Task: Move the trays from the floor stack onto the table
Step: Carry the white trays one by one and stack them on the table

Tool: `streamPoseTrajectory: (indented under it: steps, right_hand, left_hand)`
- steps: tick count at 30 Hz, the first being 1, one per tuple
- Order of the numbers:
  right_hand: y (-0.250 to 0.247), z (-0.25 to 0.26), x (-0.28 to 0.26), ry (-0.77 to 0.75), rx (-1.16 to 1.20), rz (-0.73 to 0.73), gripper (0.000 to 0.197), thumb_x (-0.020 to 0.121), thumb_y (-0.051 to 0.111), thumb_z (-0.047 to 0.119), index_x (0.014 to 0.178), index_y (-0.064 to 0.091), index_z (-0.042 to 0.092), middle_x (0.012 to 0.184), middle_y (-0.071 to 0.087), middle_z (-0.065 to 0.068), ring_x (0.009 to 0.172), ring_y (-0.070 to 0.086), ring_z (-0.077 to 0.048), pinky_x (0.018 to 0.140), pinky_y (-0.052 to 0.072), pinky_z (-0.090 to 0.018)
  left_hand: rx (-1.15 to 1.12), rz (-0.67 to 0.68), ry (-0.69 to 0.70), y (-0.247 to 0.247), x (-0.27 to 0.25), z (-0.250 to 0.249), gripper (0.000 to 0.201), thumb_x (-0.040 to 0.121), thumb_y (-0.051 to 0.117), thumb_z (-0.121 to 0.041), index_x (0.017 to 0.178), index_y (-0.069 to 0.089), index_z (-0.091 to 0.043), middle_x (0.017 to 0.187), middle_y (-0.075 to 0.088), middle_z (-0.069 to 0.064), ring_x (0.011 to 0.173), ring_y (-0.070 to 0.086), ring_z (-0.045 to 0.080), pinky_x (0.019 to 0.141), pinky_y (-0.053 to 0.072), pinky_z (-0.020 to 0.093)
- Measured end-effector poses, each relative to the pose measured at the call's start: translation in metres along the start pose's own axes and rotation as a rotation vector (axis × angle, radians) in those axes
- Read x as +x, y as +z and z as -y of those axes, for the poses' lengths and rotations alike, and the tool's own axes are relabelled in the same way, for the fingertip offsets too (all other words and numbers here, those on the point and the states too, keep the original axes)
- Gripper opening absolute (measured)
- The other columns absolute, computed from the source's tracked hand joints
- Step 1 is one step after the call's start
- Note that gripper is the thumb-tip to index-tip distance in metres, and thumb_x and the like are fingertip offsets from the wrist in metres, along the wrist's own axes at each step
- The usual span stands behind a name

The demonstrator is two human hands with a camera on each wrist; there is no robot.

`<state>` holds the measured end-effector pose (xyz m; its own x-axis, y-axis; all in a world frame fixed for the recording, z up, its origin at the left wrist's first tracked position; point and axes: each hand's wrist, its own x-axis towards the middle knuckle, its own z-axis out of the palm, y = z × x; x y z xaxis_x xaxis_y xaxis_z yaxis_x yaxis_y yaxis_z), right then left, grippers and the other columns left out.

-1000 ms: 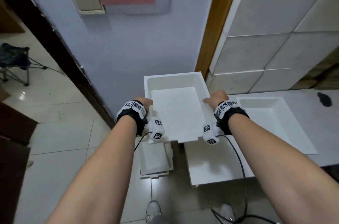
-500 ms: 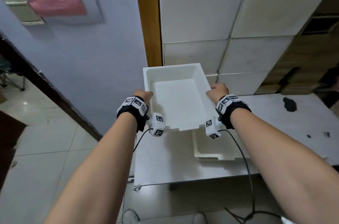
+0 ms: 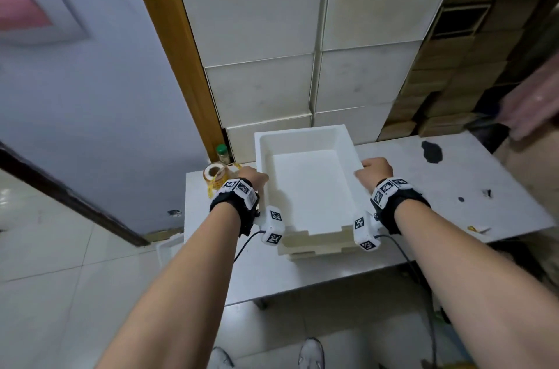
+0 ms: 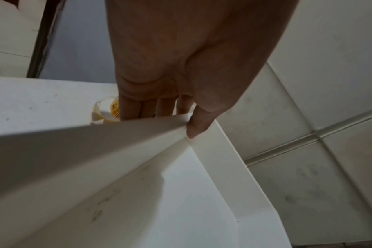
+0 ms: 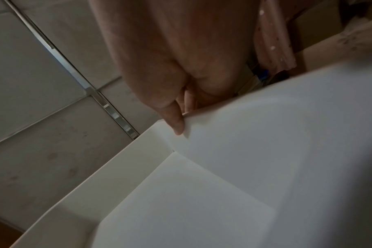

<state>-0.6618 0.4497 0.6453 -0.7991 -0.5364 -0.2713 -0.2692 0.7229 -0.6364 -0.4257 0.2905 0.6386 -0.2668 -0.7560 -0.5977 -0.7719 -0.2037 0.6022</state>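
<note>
Swung over from the floor side, the white tray (image 3: 305, 184) now hovers above the trays stacked on the tabletop (image 3: 472, 184). Left hand (image 3: 252, 177) at 9 o'clock and right hand (image 3: 375, 167) at 3 pinch its rims; it looks light, stiff, smooth.

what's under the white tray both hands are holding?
Another white tray sits on the table directly below the held tray; only its near edge shows. Whether they touch can't be told.
</note>
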Motion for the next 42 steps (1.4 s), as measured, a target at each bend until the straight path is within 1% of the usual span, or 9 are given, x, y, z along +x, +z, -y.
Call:
streamPoseTrajectory:
  steps: [4, 7, 13, 18, 20, 30, 35, 40, 42]
  right_hand:
    - [0.002, -0.027, -0.002, 0.012, 0.036, -0.001, 0.023, 0.079, 0.058, 0.001, 0.096, 0.073, -0.004, 0.099, 0.074, -0.018, 0.095, 0.068, -0.035, 0.082, 0.056, -0.037]
    - [0.004, -0.043, 0.001, 0.017, 0.064, 0.013, 0.026, 0.08, 0.055, -0.001, 0.1, 0.072, -0.003, 0.102, 0.073, -0.017, 0.097, 0.067, -0.035, 0.086, 0.055, -0.039]
    - [0.017, -0.054, 0.004, 0.034, 0.028, 0.046, 0.018, 0.084, 0.059, 0.005, 0.094, 0.074, 0.002, 0.098, 0.073, -0.016, 0.084, 0.064, -0.03, 0.077, 0.051, -0.029]
    - [0.03, -0.067, 0.015, 0.084, -0.002, 0.052, 0.021, 0.087, 0.057, 0.005, 0.099, 0.07, -0.007, 0.104, 0.071, -0.021, 0.096, 0.066, -0.036, 0.083, 0.053, -0.036]
    - [0.034, -0.069, 0.02, 0.091, -0.026, 0.059, 0.021, 0.088, 0.058, 0.007, 0.099, 0.07, -0.006, 0.105, 0.07, -0.02, 0.098, 0.065, -0.036, 0.082, 0.052, -0.033]
    - [0.047, -0.069, 0.043, 0.046, -0.106, 0.058, 0.022, 0.087, 0.058, 0.007, 0.101, 0.067, -0.007, 0.106, 0.069, -0.022, 0.099, 0.064, -0.038, 0.084, 0.053, -0.037]
    - [0.054, -0.079, 0.04, 0.09, -0.158, 0.086, 0.022, 0.086, 0.051, 0.001, 0.098, 0.067, -0.009, 0.1, 0.07, -0.022, 0.093, 0.065, -0.037, 0.077, 0.051, -0.033]
    - [0.061, -0.093, 0.037, 0.084, -0.12, 0.115, 0.027, 0.085, 0.047, -0.002, 0.101, 0.069, -0.004, 0.101, 0.072, -0.018, 0.088, 0.064, -0.033, 0.077, 0.052, -0.032]
    - [0.061, -0.096, 0.035, 0.073, -0.118, 0.109, 0.03, 0.086, 0.048, -0.003, 0.107, 0.07, -0.001, 0.103, 0.072, -0.017, 0.097, 0.066, -0.036, 0.084, 0.054, -0.036]
  left_hand:
    - [-0.061, 0.04, -0.014, 0.027, 0.012, 0.012, 0.016, 0.085, 0.061, -0.015, 0.092, 0.064, -0.002, 0.112, 0.07, 0.023, 0.1, 0.07, 0.037, 0.091, 0.057, 0.052]
    - [-0.086, 0.083, -0.039, 0.045, 0.032, 0.026, 0.026, 0.083, 0.062, -0.015, 0.103, 0.065, 0.002, 0.113, 0.069, 0.022, 0.103, 0.069, 0.038, 0.092, 0.057, 0.051]
    - [-0.138, 0.05, -0.102, 0.064, 0.043, 0.045, 0.015, 0.079, 0.058, -0.009, 0.086, 0.067, -0.002, 0.101, 0.073, 0.023, 0.094, 0.072, 0.038, 0.088, 0.058, 0.053]
    - [-0.231, -0.023, -0.116, 0.074, 0.035, 0.047, 0.047, 0.085, 0.064, -0.01, 0.131, 0.058, -0.007, 0.121, 0.067, 0.021, 0.113, 0.065, 0.036, 0.099, 0.054, 0.049]
    - [-0.236, -0.05, -0.112, 0.076, 0.035, 0.047, 0.05, 0.085, 0.067, -0.015, 0.134, 0.056, -0.01, 0.122, 0.067, 0.02, 0.113, 0.065, 0.035, 0.099, 0.054, 0.047]
    - [-0.308, -0.051, -0.145, 0.081, 0.047, 0.05, 0.039, 0.085, 0.067, -0.007, 0.124, 0.061, -0.008, 0.111, 0.07, 0.02, 0.097, 0.071, 0.034, 0.087, 0.06, 0.048]
    - [-0.157, -0.113, -0.163, 0.086, 0.047, 0.053, 0.04, 0.081, 0.066, -0.009, 0.12, 0.066, -0.018, 0.113, 0.071, 0.014, 0.108, 0.068, 0.032, 0.096, 0.056, 0.04]
    - [-0.209, 0.019, -0.216, 0.103, 0.087, 0.083, 0.05, 0.073, 0.063, -0.019, 0.123, 0.058, -0.018, 0.113, 0.07, 0.015, 0.102, 0.07, 0.035, 0.093, 0.057, 0.048]
    - [-0.213, 0.044, -0.226, 0.109, 0.101, 0.092, 0.031, 0.068, 0.06, -0.02, 0.099, 0.064, -0.018, 0.103, 0.07, 0.013, 0.089, 0.07, 0.034, 0.091, 0.057, 0.051]
